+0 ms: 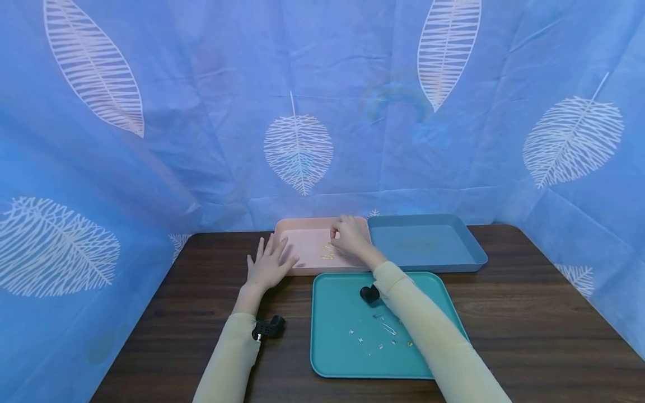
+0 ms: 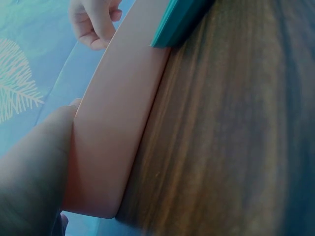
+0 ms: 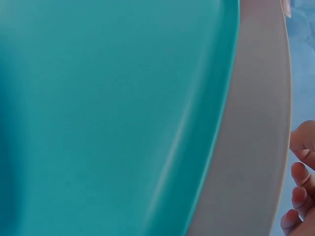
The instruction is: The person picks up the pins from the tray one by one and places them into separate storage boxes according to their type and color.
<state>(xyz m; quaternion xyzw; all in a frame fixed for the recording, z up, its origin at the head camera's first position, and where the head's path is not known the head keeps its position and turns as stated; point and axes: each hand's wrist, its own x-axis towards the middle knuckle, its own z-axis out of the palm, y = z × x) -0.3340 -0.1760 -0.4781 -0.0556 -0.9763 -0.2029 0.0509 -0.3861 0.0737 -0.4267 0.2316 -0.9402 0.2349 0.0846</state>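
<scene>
In the head view, the right hand [image 1: 349, 235] is hovering over the pink tray [image 1: 302, 267] at frame centre, fingers curled above small gold pins [image 1: 328, 251] lying just below-left of it; whether it holds one cannot be told. The left hand [image 1: 268, 263], fingers spread, is resting against the tray's left edge.

In the left-wrist view, the tray's rim [image 2: 118, 128] is running diagonally.

In the right-wrist view, curled fingertips [image 3: 300, 182] are showing at lower right beside the teal tray [image 3: 108, 113].

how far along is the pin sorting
Partly done: a few gold pins already lie in the pink tray. The right hand is over them; the left hand rests at that tray's edge. Small silver pins remain on the teal tray; the blue tray looks empty.
</scene>
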